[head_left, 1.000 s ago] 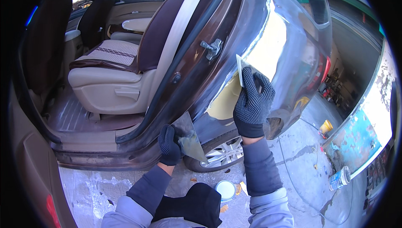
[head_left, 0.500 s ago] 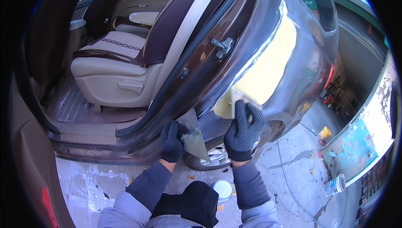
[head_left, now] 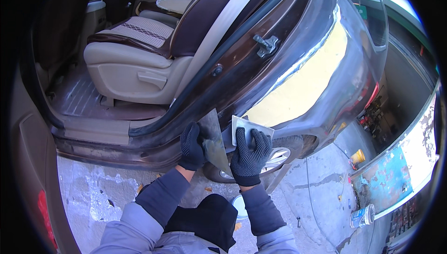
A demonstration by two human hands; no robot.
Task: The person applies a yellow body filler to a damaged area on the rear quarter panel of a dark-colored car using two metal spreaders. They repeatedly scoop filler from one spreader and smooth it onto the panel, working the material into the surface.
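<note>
Two gloved hands work beside one car, with places read as on a clock face laid over the middle of the view. The left hand (head_left: 191,147), between seven and eight o'clock, is closed on the edge of one grey plate (head_left: 213,135), which stands tilted and bears a smear on its lower part. The right hand (head_left: 251,157), at five o'clock, grips one pale, flat spreader (head_left: 247,123) between thumb and fingers. The plate and the spreader are just beside each other, apart.

One pale yellow patch (head_left: 302,81) lies at two o'clock on the car's rear side panel (head_left: 356,72). The spreader is at the patch's lower end; whether the two touch cannot be told. One wheel (head_left: 280,157) shows at four o'clock, partly behind the right hand.

One door striker (head_left: 266,46) sits at one o'clock, and one beige seat (head_left: 128,74) fills ten o'clock. Three containers stand out on the ground: a yellow tub (head_left: 357,156) between three and four o'clock, a blue-and-white bucket (head_left: 362,217) at four, and a round can (head_left: 239,206) at six, partly hidden by the right sleeve (head_left: 263,209).
</note>
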